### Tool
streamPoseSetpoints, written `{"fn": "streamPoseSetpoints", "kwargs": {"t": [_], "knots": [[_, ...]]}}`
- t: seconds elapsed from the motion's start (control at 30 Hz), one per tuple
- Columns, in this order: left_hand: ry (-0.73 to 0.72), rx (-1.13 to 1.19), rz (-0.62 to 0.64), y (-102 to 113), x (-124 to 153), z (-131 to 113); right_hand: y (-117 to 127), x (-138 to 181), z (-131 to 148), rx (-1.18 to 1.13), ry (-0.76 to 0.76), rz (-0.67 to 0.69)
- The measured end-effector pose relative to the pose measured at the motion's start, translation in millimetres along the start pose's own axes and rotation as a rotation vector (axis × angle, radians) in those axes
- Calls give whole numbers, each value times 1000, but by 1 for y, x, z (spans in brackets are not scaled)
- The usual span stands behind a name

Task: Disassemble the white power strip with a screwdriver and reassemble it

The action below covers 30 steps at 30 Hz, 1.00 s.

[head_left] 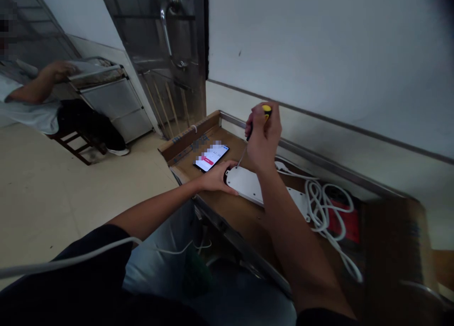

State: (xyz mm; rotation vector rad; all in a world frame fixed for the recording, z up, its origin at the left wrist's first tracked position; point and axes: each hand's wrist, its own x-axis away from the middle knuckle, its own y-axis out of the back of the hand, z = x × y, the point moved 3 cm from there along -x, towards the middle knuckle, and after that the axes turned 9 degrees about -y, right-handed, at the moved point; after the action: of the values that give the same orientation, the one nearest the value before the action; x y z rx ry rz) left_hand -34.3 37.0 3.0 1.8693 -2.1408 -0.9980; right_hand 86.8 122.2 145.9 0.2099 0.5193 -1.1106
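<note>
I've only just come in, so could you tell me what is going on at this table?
A person is working on a white power strip lying on a wooden table. The right hand grips a yellow-and-black screwdriver, its shaft angled down toward the strip's end, which the left hand steadies. A lit phone lies beside it, and the white cord is coiled further right. Another person sits in the background.

White power strip (264, 189); yellow-black screwdriver (261, 118); red box (341, 222).

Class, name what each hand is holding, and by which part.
Right hand grips a screwdriver by its handle. Left hand rests on the end of the power strip, steadying it.
</note>
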Motion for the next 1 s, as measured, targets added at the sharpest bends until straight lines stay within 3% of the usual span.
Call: {"fn": "streamPoseSetpoints", "kwargs": {"t": [0.07,0.23,0.3,0.43,0.63,0.7,0.93,1.0], "knots": [[-6,19,1,0,0,-1,2,1,4,-33,1,-62],[-8,35,-7,-2,0,1,11,-8,0,-13,33,-15],[-10,42,-20,-2,0,1,13,-11,-4,-103,45,-11],[-26,47,-24,-2,0,0,5,-9,-9,-303,-71,135],[-4,6,-12,-2,-1,1,1,-3,-1,-208,-207,252],[-9,7,-16,-3,-2,1,3,-4,1,-145,-197,221],[-5,4,-16,-2,-1,-1,-3,-3,-1,-41,-106,-131],[2,-2,-15,-2,-1,-2,-6,0,0,-35,-63,-169]]}}
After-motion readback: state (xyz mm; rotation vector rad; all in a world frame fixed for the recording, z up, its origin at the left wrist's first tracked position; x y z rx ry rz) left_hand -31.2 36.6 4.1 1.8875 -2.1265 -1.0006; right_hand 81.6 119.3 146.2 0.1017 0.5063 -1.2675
